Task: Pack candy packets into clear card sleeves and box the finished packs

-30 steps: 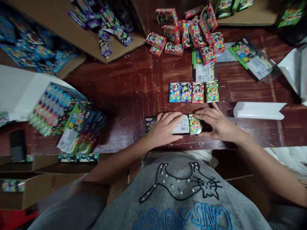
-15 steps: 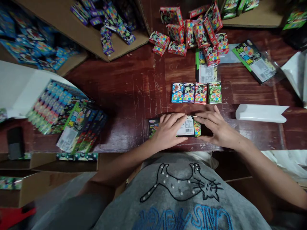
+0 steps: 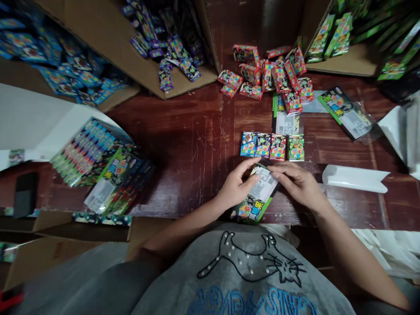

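A flat black-and-green candy packet [image 3: 254, 205] with a white barcode label is in front of me, slanting toward my shirt. My left hand [image 3: 238, 181] pinches its upper left side, the thumb lying over the label. On the other side my right hand [image 3: 297, 181] grips the upper right corner between thumb and fingers. Just beyond stand four small candy boxes in a row: a blue box [image 3: 248, 144], a purple box [image 3: 263, 145], a red box [image 3: 277, 147] and, slightly apart, a green box [image 3: 296, 148].
Loose red boxes [image 3: 251, 72] lie heaped at the back, partly over another packet [image 3: 285, 122]. A further packet [image 3: 348, 113] lies right, above a curled white sheet [image 3: 356, 178]. Stacked packs [image 3: 111, 179] stand left. Cartons hold purple boxes [image 3: 179, 57] and green boxes [image 3: 339, 35].
The packet has turned from lying crosswise to slanting toward me, its green edge now showing. Both hands have gone from resting flat on it to pinching its upper end. The view has shifted.
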`<action>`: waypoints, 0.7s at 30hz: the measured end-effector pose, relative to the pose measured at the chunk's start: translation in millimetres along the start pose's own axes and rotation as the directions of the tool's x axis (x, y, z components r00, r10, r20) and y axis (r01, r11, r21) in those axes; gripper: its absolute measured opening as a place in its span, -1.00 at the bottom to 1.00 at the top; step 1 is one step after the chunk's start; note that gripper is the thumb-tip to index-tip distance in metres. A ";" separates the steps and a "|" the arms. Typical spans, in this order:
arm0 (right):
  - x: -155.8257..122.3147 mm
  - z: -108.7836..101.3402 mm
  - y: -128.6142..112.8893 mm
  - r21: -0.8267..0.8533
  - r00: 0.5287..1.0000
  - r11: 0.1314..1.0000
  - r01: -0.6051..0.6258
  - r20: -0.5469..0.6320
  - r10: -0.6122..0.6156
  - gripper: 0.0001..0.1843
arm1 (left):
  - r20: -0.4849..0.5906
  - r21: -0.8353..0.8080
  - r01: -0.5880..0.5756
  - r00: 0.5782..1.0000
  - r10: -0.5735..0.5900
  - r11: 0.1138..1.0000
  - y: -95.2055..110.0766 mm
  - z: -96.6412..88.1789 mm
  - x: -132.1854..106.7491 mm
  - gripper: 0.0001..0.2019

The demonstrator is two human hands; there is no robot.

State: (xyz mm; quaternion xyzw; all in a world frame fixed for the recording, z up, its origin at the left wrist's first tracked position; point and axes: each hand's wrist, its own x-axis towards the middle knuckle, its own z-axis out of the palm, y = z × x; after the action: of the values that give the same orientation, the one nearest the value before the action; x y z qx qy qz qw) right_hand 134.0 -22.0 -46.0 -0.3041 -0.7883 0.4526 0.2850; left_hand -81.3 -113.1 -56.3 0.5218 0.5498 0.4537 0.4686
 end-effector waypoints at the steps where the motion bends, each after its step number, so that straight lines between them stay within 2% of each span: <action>1: 0.1 2.2 -1.4 -0.008 1.000 1.000 0.011 0.015 -0.011 -0.74 | -0.001 -0.025 0.014 1.000 -0.014 1.000 -2.6 -5.4 -1.3 -0.53; 3: -2.1 10.4 -4.3 0.001 1.000 1.000 -0.020 -0.012 0.020 -0.63 | -0.012 -0.057 0.043 0.999 -0.044 0.997 -6.0 -17.5 -3.8 -0.55; 5: -6.3 23.1 -6.9 0.101 0.991 0.991 -0.084 -0.094 0.094 -0.48 | -0.038 -0.078 0.072 0.996 -0.075 0.994 -7.5 -29.6 -5.6 -0.58; 6: -8.4 30.2 -8.2 0.172 0.981 0.978 -0.118 -0.132 0.142 -0.47 | -0.050 -0.090 0.087 0.995 -0.092 0.992 -7.7 -35.0 -6.0 -0.59; 9: -10.9 48.8 -12.5 0.324 0.941 0.918 -0.229 -0.167 0.293 -0.66 | -0.047 -0.143 0.136 0.989 -0.143 0.980 -5.7 -47.2 -5.1 -0.59; 12: -6.6 58.5 -17.1 0.327 0.914 0.886 -0.327 -0.128 0.385 -0.75 | -0.036 -0.151 0.115 0.992 -0.122 0.982 -0.8 -54.3 -1.4 -0.71; 15: 0.3 62.2 -20.5 0.283 0.927 0.917 -0.282 -0.165 0.336 -0.76 | -0.061 -0.133 0.078 0.994 -0.086 0.988 2.6 -57.4 2.8 -0.82; 19: 6.6 60.6 -24.1 0.284 0.939 0.937 -0.203 -0.215 0.268 -0.53 | -0.138 -0.228 0.090 0.983 -0.124 0.969 1.5 -59.2 5.7 -0.75; 21: 9.4 55.4 -26.8 0.239 0.949 0.948 -0.211 -0.184 0.258 -0.63 | -0.101 -0.205 0.114 0.986 -0.136 0.972 2.0 -61.7 6.3 -0.75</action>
State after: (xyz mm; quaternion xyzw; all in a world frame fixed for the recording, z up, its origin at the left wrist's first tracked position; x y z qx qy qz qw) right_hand 81.8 -55.8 -44.3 -0.4098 -0.6573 0.5315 0.3428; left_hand -142.0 -107.4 -45.4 0.4098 0.5594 0.5050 0.5139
